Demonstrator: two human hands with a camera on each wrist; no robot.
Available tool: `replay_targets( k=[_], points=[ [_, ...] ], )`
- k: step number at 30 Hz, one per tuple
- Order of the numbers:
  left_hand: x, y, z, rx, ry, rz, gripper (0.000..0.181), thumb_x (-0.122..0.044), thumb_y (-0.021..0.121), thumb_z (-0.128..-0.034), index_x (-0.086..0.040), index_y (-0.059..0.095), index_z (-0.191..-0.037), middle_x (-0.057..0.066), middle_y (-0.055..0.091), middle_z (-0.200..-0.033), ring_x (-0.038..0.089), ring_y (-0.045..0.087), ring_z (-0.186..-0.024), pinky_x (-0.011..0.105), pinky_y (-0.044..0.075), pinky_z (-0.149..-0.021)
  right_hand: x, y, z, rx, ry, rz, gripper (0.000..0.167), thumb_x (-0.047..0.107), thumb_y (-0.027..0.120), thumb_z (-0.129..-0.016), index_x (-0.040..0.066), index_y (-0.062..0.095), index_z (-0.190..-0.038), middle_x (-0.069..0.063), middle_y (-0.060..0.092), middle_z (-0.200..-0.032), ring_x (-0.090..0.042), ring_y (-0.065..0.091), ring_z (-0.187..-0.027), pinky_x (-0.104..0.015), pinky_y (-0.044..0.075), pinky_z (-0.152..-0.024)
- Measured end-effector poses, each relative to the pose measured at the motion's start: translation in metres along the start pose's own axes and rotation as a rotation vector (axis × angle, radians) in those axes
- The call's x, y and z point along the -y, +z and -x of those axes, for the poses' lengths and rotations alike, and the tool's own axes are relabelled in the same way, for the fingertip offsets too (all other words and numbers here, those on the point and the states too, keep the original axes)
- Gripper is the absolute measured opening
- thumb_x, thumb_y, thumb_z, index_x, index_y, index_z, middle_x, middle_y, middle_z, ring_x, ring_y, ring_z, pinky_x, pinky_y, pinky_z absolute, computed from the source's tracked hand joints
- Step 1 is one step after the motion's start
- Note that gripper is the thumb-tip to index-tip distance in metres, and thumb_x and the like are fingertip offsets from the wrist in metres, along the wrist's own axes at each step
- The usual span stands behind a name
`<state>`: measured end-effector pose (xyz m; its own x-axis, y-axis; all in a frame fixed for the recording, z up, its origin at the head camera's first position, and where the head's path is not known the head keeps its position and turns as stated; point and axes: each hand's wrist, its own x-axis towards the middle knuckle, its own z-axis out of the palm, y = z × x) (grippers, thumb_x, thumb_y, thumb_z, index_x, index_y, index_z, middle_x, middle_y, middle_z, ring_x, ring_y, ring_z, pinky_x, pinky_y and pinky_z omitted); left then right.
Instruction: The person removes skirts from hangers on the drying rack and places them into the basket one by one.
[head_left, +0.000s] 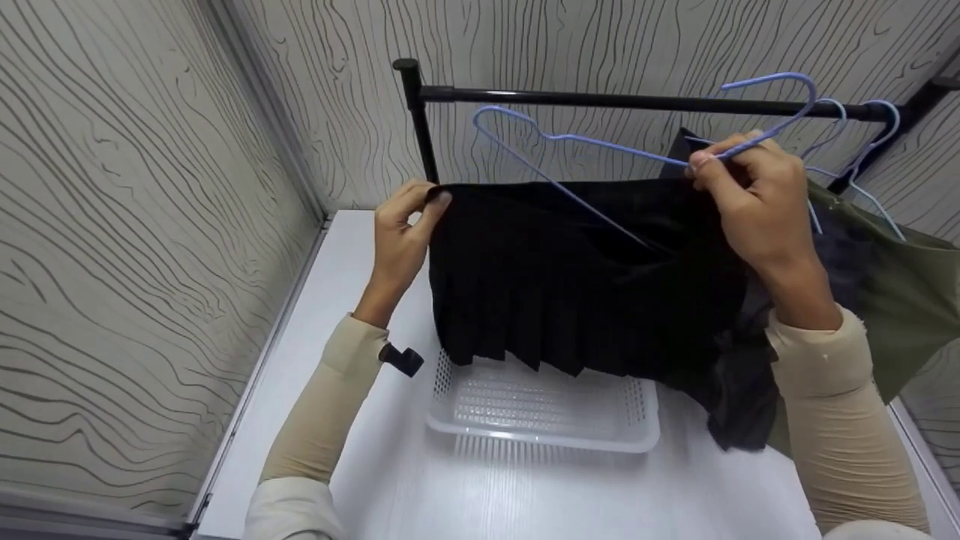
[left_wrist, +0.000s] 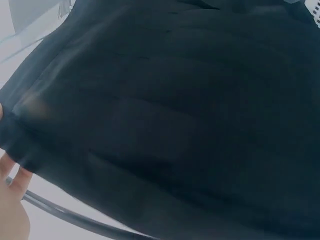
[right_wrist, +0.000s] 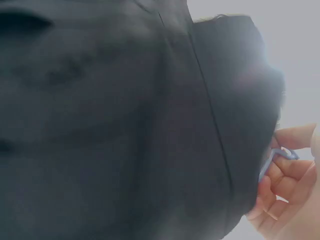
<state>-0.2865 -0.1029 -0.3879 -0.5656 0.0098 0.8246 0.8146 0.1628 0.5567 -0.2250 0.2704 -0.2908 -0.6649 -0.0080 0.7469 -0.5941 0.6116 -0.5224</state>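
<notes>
I have a black pleated garment [head_left: 540,277] held up in front of the rack, its top edge drawn fairly straight and its hem hanging over a white basket [head_left: 540,439] on the counter [head_left: 397,487]. My left grip [head_left: 405,232] pinches the upper left corner between thumb and fingers. My right grip [head_left: 761,191] is closed around a blue hanger [head_left: 615,146] near the base of its hook, right at the garment's other top end (whether it pinches cloth too, I can't tell).

I'd judge the cloth light and limp, maybe a bit slippery, so the waistband edge is the place to hold; the pleats would just fold away. The hanger looks like thin, springy wire, best held at the neck. Its lower bar dips into the garment's open top, while its left end stands clear above.

I read more room on the left, between that hand and the patterned wall [head_left: 150,225]. The rail [head_left: 570,97] runs close behind, and an olive garment [head_left: 911,300] crowds the right.
</notes>
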Motion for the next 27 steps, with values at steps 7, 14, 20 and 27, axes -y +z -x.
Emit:
replay_targets(
  k=[7, 14, 20, 27],
  points=[
    [-0.002, 0.001, -0.002, 0.004, 0.004, -0.007, 0.01, 0.001, 0.071, -0.0991, 0.0, 0.078, -0.093, 0.014, 0.073, -0.09, 0.009, 0.064, -0.086, 0.025, 0.054, -0.08, -0.005, -0.001, -0.001, 0.037, -0.056, 0.004, 0.023, 0.01, 0.068, -0.103, -0.006, 0.076, -0.09, 0.032, 0.059, -0.085, 0.003, 0.052, -0.075, -0.016, 0.04, -0.068],
    [-0.004, -0.002, 0.0, 0.015, 0.011, -0.027, 0.01, 0.002, 0.07, -0.0993, -0.002, 0.078, -0.093, 0.013, 0.072, -0.091, 0.01, 0.064, -0.085, 0.025, 0.054, -0.08, -0.006, 0.003, 0.003, 0.049, -0.066, -0.037, 0.021, 0.01, 0.07, -0.103, -0.006, 0.077, -0.091, 0.029, 0.061, -0.086, 0.002, 0.052, -0.076, -0.017, 0.04, -0.069],
    [-0.006, -0.003, -0.001, 0.014, 0.017, -0.024, 0.01, 0.002, 0.07, -0.0994, -0.002, 0.078, -0.094, 0.012, 0.072, -0.091, 0.009, 0.063, -0.084, 0.025, 0.053, -0.079, 0.003, 0.009, 0.003, 0.029, -0.051, -0.054, 0.014, 0.003, 0.072, -0.1, -0.007, 0.076, -0.09, 0.024, 0.06, -0.083, 0.003, 0.052, -0.074, -0.016, 0.04, -0.068],
    [-0.012, -0.005, -0.002, -0.008, 0.023, -0.007, 0.01, 0.004, 0.07, -0.0987, -0.001, 0.077, -0.093, 0.013, 0.071, -0.089, 0.008, 0.062, -0.083, 0.025, 0.052, -0.078, 0.01, 0.015, 0.004, 0.023, -0.081, -0.071, 0.013, 0.002, 0.073, -0.099, -0.007, 0.076, -0.091, 0.021, 0.058, -0.082, 0.002, 0.045, -0.069, -0.018, 0.035, -0.066]
  ],
)
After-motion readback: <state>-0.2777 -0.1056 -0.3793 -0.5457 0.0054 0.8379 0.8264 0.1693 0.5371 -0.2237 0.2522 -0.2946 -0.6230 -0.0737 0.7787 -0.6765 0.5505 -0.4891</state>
